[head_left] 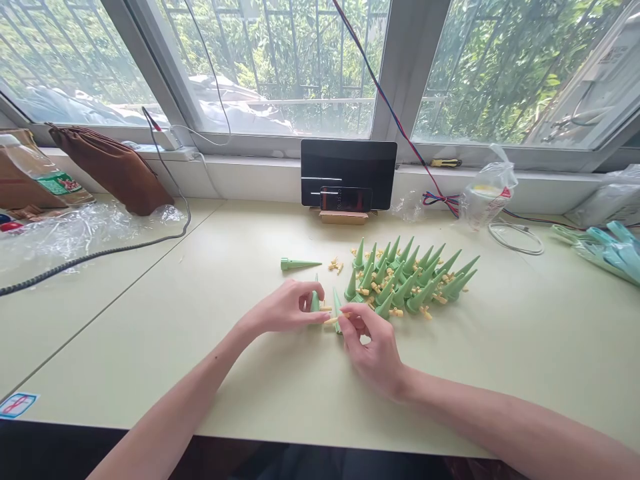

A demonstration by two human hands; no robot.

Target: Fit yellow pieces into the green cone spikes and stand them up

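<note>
My left hand (295,307) is closed around a green cone (315,301) standing on the table, with a small yellow piece at its side. Just to the right, a second green cone (337,304) stands upright, and my right hand (367,337) pinches a yellow piece (332,321) against it. Behind my hands, another green cone (300,264) lies on its side beside a little pile of yellow pieces (335,265). To the right stand several green cones (407,277) in a dense group, yellow pieces at their bases.
A tablet (349,167) with a phone (345,199) before it stands at the back. A brown pouch (115,170), plastic wrap and a black cable (100,254) lie left. At right are a plastic-wrapped cup (487,197), a coiled white cable (516,239) and blue-green items (613,247).
</note>
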